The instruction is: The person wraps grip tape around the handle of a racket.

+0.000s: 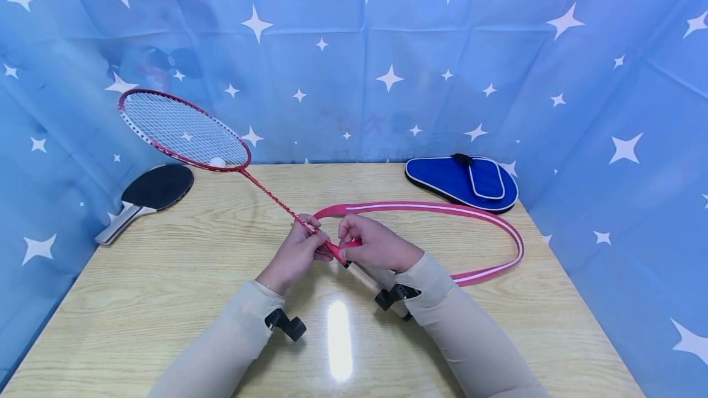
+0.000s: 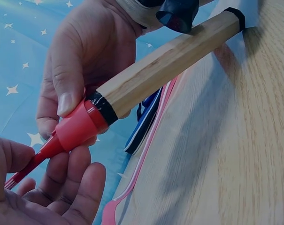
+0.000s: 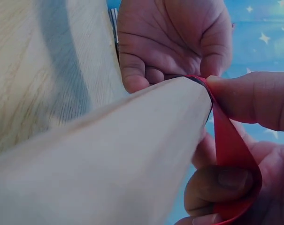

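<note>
A red badminton racket (image 1: 271, 196) is held tilted above the table, its strung head toward the far left. My left hand (image 1: 295, 257) pinches its shaft just above the red cone, with the other fingers beneath it. The bare wooden handle (image 2: 170, 61) has black bands at both ends. My right hand (image 1: 381, 244) grips the end part of a red-pink grip tape (image 3: 231, 140), the thumb pressing it at the cone beside the upper black band. From there the tape's long length loops over the table to the right, a white strip along it.
A black table tennis bat (image 1: 157, 189) lies at the far left. Through the racket strings a white ball (image 1: 217, 162) shows. At the back right lies a blue bat case (image 1: 459, 183) with white piping. A starry blue curtain (image 1: 332, 66) stands behind the wooden table (image 1: 166, 300).
</note>
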Tool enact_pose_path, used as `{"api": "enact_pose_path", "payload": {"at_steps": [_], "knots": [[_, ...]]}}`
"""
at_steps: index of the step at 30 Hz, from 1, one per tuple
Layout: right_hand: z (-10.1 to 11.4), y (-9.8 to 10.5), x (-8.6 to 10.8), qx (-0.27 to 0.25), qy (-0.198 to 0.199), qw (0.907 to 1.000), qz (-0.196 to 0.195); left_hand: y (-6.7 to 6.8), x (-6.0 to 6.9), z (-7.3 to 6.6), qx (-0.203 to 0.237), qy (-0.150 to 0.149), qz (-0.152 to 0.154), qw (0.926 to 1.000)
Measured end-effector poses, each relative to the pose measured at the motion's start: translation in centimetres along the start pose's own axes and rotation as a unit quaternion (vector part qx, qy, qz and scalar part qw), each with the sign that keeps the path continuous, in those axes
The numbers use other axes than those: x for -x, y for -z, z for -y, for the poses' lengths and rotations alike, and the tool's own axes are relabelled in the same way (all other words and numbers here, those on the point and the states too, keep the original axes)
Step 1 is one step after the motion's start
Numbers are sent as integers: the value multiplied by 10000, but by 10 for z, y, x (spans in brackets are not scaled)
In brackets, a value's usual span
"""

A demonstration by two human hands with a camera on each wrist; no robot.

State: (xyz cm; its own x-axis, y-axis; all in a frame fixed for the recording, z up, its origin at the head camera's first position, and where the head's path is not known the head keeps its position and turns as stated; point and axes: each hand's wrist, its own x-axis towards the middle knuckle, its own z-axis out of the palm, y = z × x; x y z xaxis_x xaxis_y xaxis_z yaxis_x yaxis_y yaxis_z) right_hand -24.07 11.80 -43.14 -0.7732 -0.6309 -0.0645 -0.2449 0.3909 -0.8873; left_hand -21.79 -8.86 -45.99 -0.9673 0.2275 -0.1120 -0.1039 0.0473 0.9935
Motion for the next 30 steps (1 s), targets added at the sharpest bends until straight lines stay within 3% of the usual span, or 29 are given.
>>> {"api": "enact_pose_path", "payload": {"at_steps": [5,13,17,21,30], "knots": [[-3,-3,-1,20,152,9999,-56,-2,1,4,-70,-137,-191,9997],[-8,-8,-5,219,146,9986,-465,-14,0,12,360,-534,-1120,9916],[-9,-8,-5,286,190,9975,-622,-17,0,13,525,-663,-1394,9866],[-8,-8,-5,267,200,9971,-684,-18,1,14,561,-688,-1454,9854],[-5,-9,-4,198,228,9972,-686,-19,2,14,488,-438,-1201,9906]]}}
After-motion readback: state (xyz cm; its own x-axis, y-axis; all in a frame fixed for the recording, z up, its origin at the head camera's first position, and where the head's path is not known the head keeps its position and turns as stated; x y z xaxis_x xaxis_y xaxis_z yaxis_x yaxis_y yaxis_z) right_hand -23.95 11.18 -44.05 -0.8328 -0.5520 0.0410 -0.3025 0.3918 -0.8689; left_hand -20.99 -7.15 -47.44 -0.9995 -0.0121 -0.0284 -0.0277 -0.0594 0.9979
